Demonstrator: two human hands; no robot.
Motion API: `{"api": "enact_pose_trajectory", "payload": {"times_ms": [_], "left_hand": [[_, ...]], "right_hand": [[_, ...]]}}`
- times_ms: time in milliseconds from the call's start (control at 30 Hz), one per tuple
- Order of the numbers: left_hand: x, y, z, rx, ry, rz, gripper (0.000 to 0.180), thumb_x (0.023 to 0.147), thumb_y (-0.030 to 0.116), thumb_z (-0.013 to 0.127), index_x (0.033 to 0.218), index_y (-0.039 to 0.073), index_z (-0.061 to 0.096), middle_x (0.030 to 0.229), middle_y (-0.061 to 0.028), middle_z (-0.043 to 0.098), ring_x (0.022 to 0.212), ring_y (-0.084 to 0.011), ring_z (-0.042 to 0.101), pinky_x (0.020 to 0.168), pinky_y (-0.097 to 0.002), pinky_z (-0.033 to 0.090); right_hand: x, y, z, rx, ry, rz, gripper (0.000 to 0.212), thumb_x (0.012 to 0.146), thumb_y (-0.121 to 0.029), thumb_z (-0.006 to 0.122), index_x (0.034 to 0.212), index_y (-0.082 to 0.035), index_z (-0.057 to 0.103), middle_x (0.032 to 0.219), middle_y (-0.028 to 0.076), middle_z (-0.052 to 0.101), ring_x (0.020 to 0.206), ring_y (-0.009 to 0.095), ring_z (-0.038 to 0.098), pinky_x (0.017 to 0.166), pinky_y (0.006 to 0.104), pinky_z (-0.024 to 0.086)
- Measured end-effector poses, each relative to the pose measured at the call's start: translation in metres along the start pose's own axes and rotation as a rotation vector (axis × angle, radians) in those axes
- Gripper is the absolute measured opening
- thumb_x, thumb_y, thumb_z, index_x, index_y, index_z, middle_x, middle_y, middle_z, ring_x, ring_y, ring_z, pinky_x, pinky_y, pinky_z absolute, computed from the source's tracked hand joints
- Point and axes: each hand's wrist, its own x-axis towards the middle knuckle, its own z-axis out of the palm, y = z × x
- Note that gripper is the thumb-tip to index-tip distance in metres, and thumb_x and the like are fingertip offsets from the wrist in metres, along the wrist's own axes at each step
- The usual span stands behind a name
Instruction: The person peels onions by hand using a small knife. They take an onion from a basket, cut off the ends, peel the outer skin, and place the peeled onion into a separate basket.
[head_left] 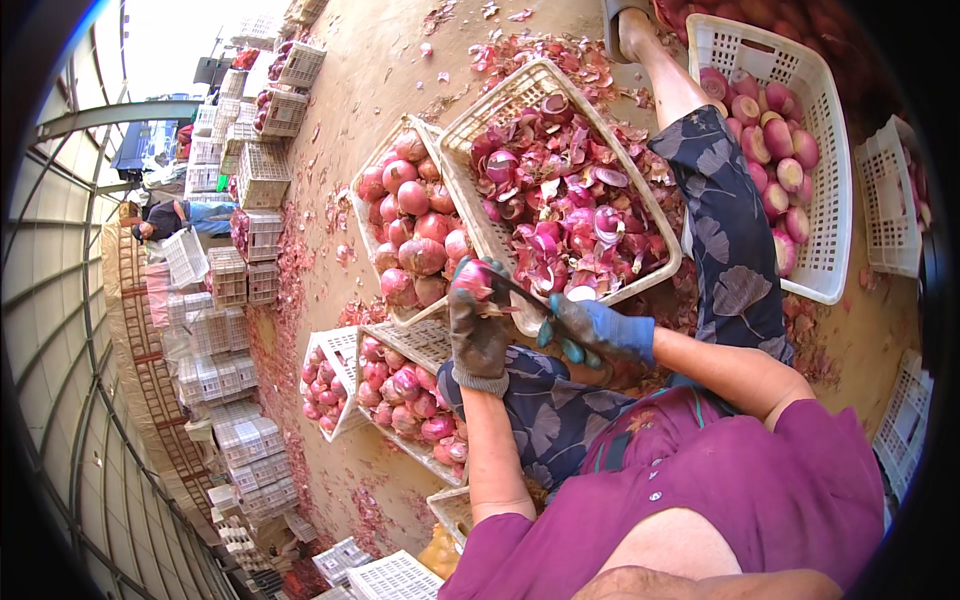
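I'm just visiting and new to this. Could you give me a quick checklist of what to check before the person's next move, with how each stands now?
1. Onion held: ok; the left grip is around it.
2. Knife held: ok; the right grip has its handle end.
3. Knife clear of the left grip: cannot tell; they are very close in this view.
4. Both hands covered: ok; a dark glove on the left, a blue glove on the right.
5. Peel crate close by: ok; it stands just ahead.
6. Floor free of scraps: not ok; peel lies scattered.
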Motion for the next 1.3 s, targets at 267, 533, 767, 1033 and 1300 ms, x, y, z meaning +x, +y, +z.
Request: {"api": "enact_pose_trajectory", "payload": {"times_ms": [267,533,767,1033,1300], "left_hand": [[0.014,-0.006,0.006,-0.291,0.017,0.01,0.065,0.091,0.026,0.075,0.141,-0.004,0.046,0.14,-0.0154,0.056,0.133,-0.0308,0.051,0.115,-0.0455,0.041],[0.012,-0.017,0.005,0.076,0.039,0.051,0.057,0.093,0.026,0.073,0.139,0.003,0.05,0.128,-0.0097,0.061,0.119,-0.0246,0.06,0.109,-0.0385,0.047],[0.01,-0.022,0.032,0.343,-0.01,0.149,0.062,0.092,0.031,0.075,0.142,0.008,0.048,0.126,-0.0073,0.062,0.112,-0.0207,0.063,0.09,-0.0343,0.056],[0.0,-0.019,-0.012,-0.006,-0.08,-0.027,0.057,0.091,0.034,0.073,0.137,0.006,0.052,0.13,-0.0134,0.062,0.115,-0.029,0.061,0.097,-0.0418,0.051],[-0.009,-0.03,-0.01,-0.12,-0.19,-0.254,0.066,0.088,0.026,0.076,0.141,0.0,0.047,0.136,-0.0188,0.057,0.125,-0.0318,0.055,0.105,-0.0474,0.046]], "right_hand": [[-0.008,-0.003,-0.001,0.182,0.052,-0.139,0.064,0.097,-0.068,0.045,0.098,-0.008,0.066,0.053,-0.002,0.051,0.037,0.007,0.041,0.037,0.0231,0.033],[-0.003,-0.002,-0.019,-0.122,0.071,-0.186,0.071,0.099,-0.067,0.039,0.099,-0.003,0.069,0.054,0.003,0.057,0.039,0.011,0.052,0.039,0.0262,0.042],[0.001,0.002,-0.019,-0.042,0.188,-0.113,0.073,0.093,-0.075,0.043,0.098,-0.006,0.067,0.057,0.002,0.052,0.04,0.011,0.049,0.04,0.0261,0.04],[0.001,-0.006,-0.015,-0.068,0.182,-0.293,0.069,0.099,-0.068,0.039,0.107,-0.006,0.068,0.061,0.0,0.054,0.042,0.008,0.044,0.042,0.0243,0.038],[0.002,-0.028,-0.016,-0.076,0.026,-0.255,0.062,0.097,-0.07,0.039,0.1,-0.011,0.058,0.066,-0.003,0.053,0.045,0.006,0.043,0.04,0.0222,0.037]]}}
